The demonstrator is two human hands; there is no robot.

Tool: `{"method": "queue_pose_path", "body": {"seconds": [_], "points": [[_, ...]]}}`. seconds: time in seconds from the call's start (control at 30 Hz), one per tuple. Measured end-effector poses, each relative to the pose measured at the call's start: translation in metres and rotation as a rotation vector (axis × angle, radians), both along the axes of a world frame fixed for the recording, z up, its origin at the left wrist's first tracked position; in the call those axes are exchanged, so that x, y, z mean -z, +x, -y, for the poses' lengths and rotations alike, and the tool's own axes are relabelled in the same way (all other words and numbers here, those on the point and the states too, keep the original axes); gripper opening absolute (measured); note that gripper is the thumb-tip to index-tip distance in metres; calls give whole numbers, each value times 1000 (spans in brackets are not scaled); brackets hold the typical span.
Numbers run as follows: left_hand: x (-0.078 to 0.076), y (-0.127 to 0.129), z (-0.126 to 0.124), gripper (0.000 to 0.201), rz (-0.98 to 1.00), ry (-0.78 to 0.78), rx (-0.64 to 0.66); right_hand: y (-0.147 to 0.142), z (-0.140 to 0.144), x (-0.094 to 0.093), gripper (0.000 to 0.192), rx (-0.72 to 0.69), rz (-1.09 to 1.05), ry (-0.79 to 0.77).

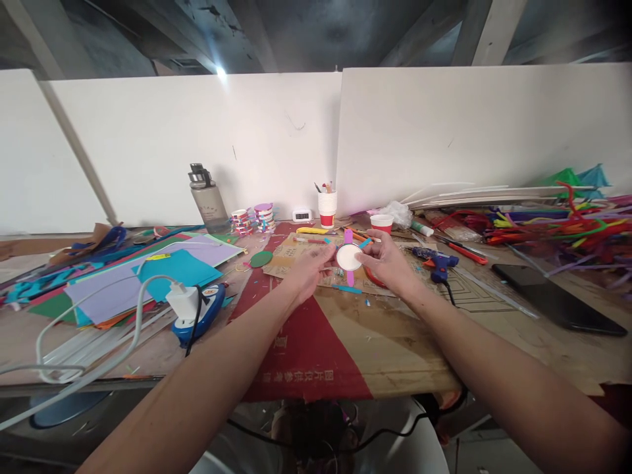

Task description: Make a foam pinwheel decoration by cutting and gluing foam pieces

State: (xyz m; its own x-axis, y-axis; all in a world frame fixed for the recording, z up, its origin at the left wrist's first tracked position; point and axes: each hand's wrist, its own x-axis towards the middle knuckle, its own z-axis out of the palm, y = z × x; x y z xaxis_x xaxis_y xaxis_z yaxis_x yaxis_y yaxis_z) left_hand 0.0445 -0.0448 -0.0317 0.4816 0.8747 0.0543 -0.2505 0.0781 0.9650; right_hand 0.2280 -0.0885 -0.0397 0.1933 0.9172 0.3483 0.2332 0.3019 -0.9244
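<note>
Between my hands is a round white piece, like the end of a paper cup [349, 257], with purple and blue strips sticking out around its rim. My left hand [312, 268] is closed on its left edge. On the opposite side, the thumb and fingers of my right hand [389, 262] pinch it. Below it, a loose blue strip [347, 289] lies on the cardboard [296, 255]. Right of my right hand rests a blue glue gun [437, 262]. Behind that hand stands a red and white paper cup [382, 222].
At left lie coloured sheets [180, 276] and a power strip [200, 316] with white cables. A bottle [208, 201], strip-wrapped cups [264, 217] and a stacked cup holder of pens [327, 209] stand along the back. At right are a black phone-like slab [557, 299], red-handled pliers [467, 251] and pipe cleaners [557, 227].
</note>
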Motion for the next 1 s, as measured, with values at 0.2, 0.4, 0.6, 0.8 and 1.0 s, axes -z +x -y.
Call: {"method": "queue_pose_path", "body": {"seconds": [0.2,0.4,0.6,0.8,1.0], "points": [[0,1,-1,35,-42,77,-10,-4,1,-3,68,-24,-17,85],[-3,-6,-11,33,72,-54,-194,16,-3,-7,50,225,29,109],[-4,-16,-20,34,103,-145,-281,41,2,-11,29,403,178,177],[-4,-19,-25,33,187,-188,-294,84,31,0,47,717,837,-161],[-4,-21,-27,34,264,-177,-245,118,47,23,65,841,1170,-544]]}}
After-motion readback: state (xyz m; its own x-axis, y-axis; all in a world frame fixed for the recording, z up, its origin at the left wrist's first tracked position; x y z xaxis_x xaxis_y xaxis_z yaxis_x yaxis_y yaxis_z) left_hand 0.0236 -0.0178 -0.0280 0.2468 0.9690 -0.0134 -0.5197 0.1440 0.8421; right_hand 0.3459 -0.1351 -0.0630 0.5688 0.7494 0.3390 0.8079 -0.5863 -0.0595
